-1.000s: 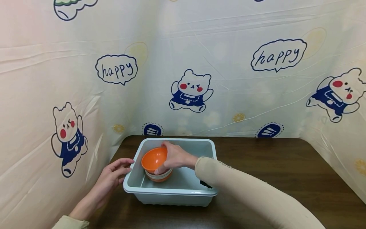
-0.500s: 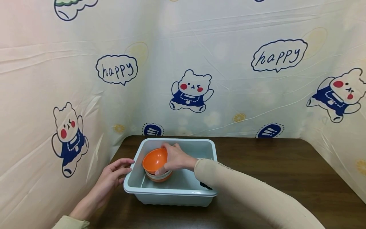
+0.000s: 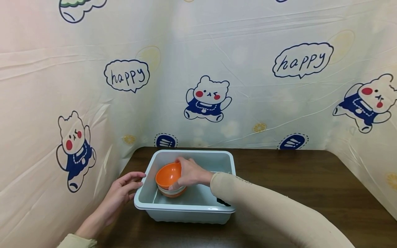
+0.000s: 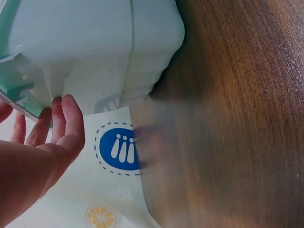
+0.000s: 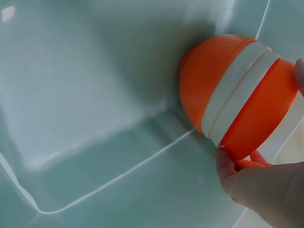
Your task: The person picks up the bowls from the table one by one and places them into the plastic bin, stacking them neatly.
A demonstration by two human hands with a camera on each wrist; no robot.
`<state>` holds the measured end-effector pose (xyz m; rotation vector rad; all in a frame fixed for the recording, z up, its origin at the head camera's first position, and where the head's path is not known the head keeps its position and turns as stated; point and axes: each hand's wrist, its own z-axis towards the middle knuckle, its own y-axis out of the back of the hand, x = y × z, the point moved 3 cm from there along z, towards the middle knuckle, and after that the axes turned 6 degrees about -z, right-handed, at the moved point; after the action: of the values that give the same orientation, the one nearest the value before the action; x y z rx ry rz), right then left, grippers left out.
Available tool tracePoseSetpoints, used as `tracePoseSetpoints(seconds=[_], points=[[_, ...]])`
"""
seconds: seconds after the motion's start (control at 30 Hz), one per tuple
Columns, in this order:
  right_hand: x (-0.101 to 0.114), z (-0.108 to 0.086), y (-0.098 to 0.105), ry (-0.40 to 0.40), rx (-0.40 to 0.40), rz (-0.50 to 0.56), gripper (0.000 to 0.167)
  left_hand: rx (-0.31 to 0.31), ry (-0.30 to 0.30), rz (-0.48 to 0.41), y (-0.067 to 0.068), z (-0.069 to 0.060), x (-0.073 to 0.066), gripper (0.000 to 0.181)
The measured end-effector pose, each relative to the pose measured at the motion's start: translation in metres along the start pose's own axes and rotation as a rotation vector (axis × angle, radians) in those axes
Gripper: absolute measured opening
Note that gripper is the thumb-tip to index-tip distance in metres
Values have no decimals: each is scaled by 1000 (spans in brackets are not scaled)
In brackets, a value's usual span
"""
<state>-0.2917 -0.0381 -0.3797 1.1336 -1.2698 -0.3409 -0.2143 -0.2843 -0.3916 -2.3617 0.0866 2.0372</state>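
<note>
A light blue-green plastic basin (image 3: 186, 207) stands on the table, holding a stack of bowls at its left side. My right hand (image 3: 193, 172) reaches inside and grips the uppermost orange bowl (image 3: 167, 175) by its right side. That bowl sits slightly tilted on the stack. Beneath it the right wrist view shows white bowls (image 5: 240, 92) nested in another orange bowl (image 5: 211, 71). My left hand (image 3: 122, 187) touches the basin's left rim from outside, its fingers loosely bent; in the left wrist view its fingertips (image 4: 71, 104) lie against the outer wall below the rim.
The dark wood table (image 3: 285, 182) extends to the right of the basin. A printed curtain (image 3: 242, 69) with bears and lettering encloses the back and both sides, close to my left arm. Something black (image 3: 222, 202) shows beneath my right sleeve.
My right hand has lowered the top orange bowl a little and shifted it slightly right, closer down onto the stack. The left hand and the basin have stayed in place.
</note>
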Motion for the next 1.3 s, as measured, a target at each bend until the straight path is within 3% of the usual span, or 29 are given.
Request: tracePoseSetpoints(seconds=[0.37, 1.03, 1.3], points=[[-3, -4, 0, 46, 52, -73, 95, 6, 3, -4, -1, 0, 0, 31], [0, -7, 2, 20, -7, -102, 110, 4, 6, -2, -2, 0, 2, 33], [11, -8, 23, 17, 2, -103, 113, 2, 15, 1, 0, 1, 2, 33]])
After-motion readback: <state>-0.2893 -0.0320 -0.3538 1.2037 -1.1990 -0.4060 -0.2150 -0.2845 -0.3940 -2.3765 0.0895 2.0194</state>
